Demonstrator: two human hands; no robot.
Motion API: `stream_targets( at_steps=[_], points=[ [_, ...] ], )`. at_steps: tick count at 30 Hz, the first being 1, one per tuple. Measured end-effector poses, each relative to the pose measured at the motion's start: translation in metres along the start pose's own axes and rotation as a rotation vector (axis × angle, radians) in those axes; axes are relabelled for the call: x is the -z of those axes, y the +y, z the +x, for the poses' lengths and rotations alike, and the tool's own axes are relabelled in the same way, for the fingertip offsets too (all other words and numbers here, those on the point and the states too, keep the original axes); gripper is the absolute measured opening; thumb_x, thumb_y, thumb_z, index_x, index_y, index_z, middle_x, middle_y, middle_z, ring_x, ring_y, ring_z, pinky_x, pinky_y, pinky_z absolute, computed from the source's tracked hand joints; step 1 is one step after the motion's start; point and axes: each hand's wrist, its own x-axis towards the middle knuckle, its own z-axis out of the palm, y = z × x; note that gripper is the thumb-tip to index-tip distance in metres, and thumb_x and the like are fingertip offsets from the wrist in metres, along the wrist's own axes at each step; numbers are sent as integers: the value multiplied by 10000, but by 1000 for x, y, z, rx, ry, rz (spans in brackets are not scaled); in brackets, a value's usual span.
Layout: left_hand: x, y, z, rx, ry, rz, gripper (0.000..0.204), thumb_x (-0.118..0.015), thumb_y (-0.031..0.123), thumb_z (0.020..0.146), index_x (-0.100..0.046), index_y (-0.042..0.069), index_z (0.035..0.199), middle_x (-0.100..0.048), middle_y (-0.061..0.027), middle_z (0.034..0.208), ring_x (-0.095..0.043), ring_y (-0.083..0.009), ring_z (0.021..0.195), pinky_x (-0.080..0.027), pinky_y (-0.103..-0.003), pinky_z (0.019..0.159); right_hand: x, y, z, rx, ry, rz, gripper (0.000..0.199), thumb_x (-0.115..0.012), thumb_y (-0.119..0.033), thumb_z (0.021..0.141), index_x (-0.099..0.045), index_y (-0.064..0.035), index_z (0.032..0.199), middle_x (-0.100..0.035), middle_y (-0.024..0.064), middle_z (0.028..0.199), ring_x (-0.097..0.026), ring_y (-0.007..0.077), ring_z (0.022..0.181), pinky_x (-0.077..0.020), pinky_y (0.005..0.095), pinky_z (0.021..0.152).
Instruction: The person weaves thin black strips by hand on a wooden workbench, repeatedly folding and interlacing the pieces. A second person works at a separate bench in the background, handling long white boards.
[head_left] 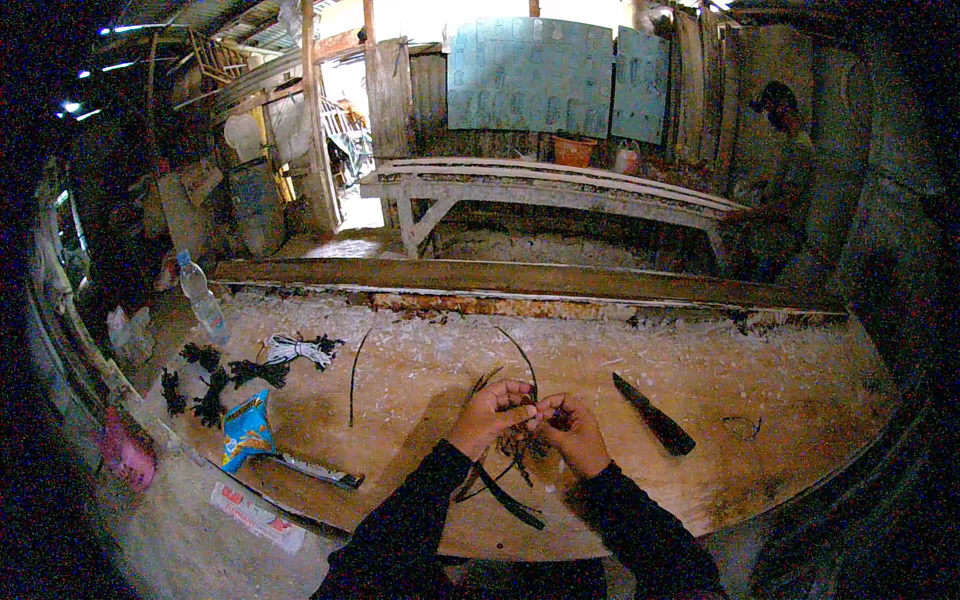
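A loose bundle of dark strips (516,446) lies at the near middle of the tabletop (420,365), thin and tangled, with one strand curving far and a broader one trailing near. The left grip (488,415) and right grip (572,432) are pinched closed on its far part, close together; blur makes it hard to tell which strand each holds. Bare wood separates the right grip from a dark pointed blade (655,415). A raised board (520,281) bounds the far edge.

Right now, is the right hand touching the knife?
Apart: the head view shows bare tabletop between the right hand and the knife.
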Motion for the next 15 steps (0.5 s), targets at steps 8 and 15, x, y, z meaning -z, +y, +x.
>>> stream_targets(
  at_steps=[8,15],
  points=[
    [3,-2,2,-22,-20,-24,339,-600,132,735,-450,30,1021,-526,-46,872,-532,-118,723,-466,-229,517,-2,-8,-3,-10,-55,172,169,-606,-75,717,-505,-42,850,-542,1,769,-524,93,722,-423,220,665],
    [3,2,0,-6,-19,-22,335,-593,122,738,-448,29,1025,-527,-40,869,-525,-109,700,-472,-222,527,-4,-10,-1,-23,18,5,156,-589,-73,729,-516,-40,863,-553,7,773,-522,87,708,-419,213,651]
  ],
)
